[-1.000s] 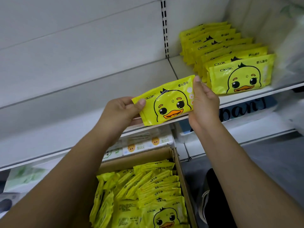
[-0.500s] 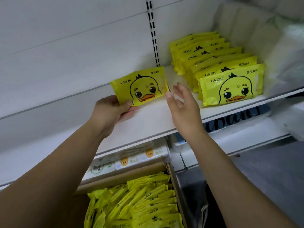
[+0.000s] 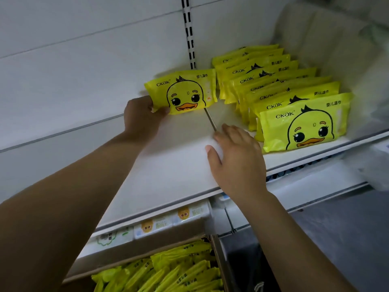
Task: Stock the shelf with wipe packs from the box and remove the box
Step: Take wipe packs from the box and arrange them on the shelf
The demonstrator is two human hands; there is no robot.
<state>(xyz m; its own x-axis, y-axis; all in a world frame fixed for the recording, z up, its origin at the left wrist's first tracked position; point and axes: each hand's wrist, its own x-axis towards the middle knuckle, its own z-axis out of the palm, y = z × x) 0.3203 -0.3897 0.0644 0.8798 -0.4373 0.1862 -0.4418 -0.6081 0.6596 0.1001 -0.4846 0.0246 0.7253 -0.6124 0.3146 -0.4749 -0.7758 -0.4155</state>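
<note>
A yellow wipe pack (image 3: 185, 91) with a duck face stands upright at the back of the white shelf (image 3: 174, 165), just left of the slotted upright. My left hand (image 3: 141, 116) grips its lower left corner. My right hand (image 3: 235, 161) hovers over the shelf with fingers relaxed and holds nothing. A row of several identical packs (image 3: 273, 89) stands on the shelf to the right. Below, the cardboard box (image 3: 219, 260) holds several more yellow packs (image 3: 168, 272).
White packs with duck prints (image 3: 172, 220) sit on the lower shelf behind the box. Pale bagged goods (image 3: 347, 39) fill the shelf's right end. A dark bag (image 3: 244, 266) lies on the floor right of the box.
My left hand carried the pack back and set it upright against the shelf's rear wall. My right hand let go of it and drew back over the shelf.
</note>
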